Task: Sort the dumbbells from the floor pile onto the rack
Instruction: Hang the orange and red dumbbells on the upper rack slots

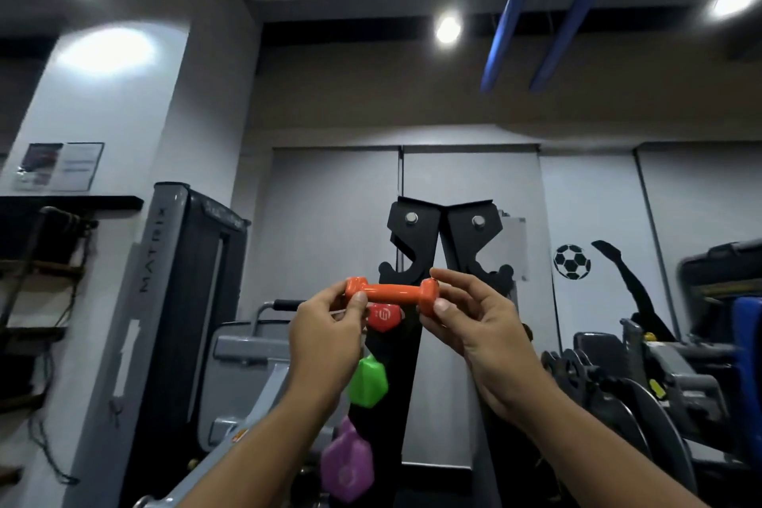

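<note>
Head view: an orange dumbbell (pixel 391 293) is held level just below the frame's centre, in front of the black rack (pixel 447 247). The left hand (pixel 330 332) pinches its left head between thumb and fingers; the right hand (pixel 478 322) pinches its right head the same way, so part of each head is covered. At 12 o'clock from the dumbbell the rack's top hooks show, empty, with two bolts above them. At 6 o'clock three dumbbells sit on the rack's left side: a red dumbbell (pixel 384 317) partly hidden behind the left hand, a green dumbbell (pixel 368 381) below it, and a purple dumbbell (pixel 348 466) lowest. Only one head of each is visible. At 9 o'clock stands a grey Matrix machine (pixel 181 322). At 3 o'clock a football decal (pixel 572 262) marks the wall; the equipment beneath it is dark and blurred.
</note>
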Demonstrator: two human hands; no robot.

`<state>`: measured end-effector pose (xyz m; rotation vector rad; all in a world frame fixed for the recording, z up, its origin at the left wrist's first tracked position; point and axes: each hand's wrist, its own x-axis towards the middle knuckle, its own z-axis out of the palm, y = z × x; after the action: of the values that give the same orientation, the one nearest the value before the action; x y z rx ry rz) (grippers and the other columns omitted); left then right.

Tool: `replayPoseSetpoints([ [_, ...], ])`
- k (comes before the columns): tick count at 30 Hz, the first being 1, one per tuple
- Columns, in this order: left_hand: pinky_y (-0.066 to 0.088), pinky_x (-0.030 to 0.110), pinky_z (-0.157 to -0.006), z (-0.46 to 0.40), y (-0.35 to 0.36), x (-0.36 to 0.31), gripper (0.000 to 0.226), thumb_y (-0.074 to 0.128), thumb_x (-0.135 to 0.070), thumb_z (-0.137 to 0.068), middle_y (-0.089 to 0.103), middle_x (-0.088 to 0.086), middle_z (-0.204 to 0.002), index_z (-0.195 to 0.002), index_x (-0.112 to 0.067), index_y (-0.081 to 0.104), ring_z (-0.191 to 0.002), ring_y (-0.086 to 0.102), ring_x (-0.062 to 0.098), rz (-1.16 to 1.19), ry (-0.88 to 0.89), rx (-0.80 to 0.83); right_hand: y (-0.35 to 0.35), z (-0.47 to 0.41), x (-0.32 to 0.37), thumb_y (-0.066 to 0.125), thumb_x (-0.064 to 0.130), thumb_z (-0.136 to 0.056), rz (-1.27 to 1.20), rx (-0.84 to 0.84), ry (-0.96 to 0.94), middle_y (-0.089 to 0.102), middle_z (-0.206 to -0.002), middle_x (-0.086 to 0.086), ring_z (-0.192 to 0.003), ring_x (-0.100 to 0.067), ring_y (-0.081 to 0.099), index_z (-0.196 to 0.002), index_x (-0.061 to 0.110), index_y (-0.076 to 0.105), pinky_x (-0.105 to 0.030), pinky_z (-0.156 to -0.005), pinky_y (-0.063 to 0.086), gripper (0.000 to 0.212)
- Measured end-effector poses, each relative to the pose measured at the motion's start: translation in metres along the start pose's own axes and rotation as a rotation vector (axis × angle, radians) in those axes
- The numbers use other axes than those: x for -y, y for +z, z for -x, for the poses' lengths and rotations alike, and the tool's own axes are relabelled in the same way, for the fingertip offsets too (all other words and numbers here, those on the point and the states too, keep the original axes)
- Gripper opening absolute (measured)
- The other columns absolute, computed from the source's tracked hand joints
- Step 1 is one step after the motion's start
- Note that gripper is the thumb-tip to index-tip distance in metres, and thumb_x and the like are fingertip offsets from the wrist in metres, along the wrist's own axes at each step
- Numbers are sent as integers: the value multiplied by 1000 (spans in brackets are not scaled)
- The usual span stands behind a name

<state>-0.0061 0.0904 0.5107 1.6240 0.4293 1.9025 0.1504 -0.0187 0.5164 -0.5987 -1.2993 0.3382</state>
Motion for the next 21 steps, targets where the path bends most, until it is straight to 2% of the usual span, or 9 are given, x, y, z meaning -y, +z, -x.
replayPoseSetpoints([
  [4,64,39,-83,-30,8,5,33,71,-28,-98,77,-8,-92,-130,-21,71,-84,76,10,-54,36,-29,0,-21,-5,66,-1,-100,193,-1,-52,71,-126,-11,-96,-31,78,-122,23,74,-40,-88,63,34],
  [7,63,40,-90,-56,15,15,33,70,-27,-99,77,-7,-100,-131,-22,70,-91,75,11,-51,56,-7,1,-39,-7,70,-1,-97,361,3,-109,76,-116,-3,-90,-32,78,-123,26,74,-44,-92,63,38],
  [12,56,44,-101,-102,33,31,32,65,-25,-101,74,-3,-113,-133,-26,66,-107,70,18,-16,-21,62,8,-74,-7,77,5,-92,643,9,-202,78,-103,6,-84,-16,79,-118,32,75,-39,-90,64,37],
  [14,54,40,-101,-118,39,33,36,63,-24,-102,71,0,-120,-138,-21,63,-111,67,19,10,-41,89,9,-86,-11,80,10,-91,741,-1,-286,78,-102,10,-89,-9,77,-119,35,75,-34,-90,63,38],
  [16,53,37,-100,-133,46,39,36,62,-25,-103,71,1,-121,-139,-20,62,-112,66,19,29,-42,77,9,-97,-16,81,13,-90,827,-24,-366,77,-102,14,-92,-1,74,-120,34,76,-23,-89,59,37],
  [19,54,42,-103,-145,58,47,37,64,-27,-102,72,1,-118,-138,-20,64,-111,66,21,28,-52,71,9,-108,-19,78,13,-93,880,-55,-432,78,-102,13,-91,7,70,-124,30,77,-6,-81,49,36],
  [21,52,43,-106,-147,68,53,36,63,-26,-103,71,2,-121,-138,-17,64,-114,65,22,30,-91,102,8,-115,-21,77,14,-94,917,-63,-461,79,-103,10,-90,9,69,-127,26,76,-4,-79,48,35],
])
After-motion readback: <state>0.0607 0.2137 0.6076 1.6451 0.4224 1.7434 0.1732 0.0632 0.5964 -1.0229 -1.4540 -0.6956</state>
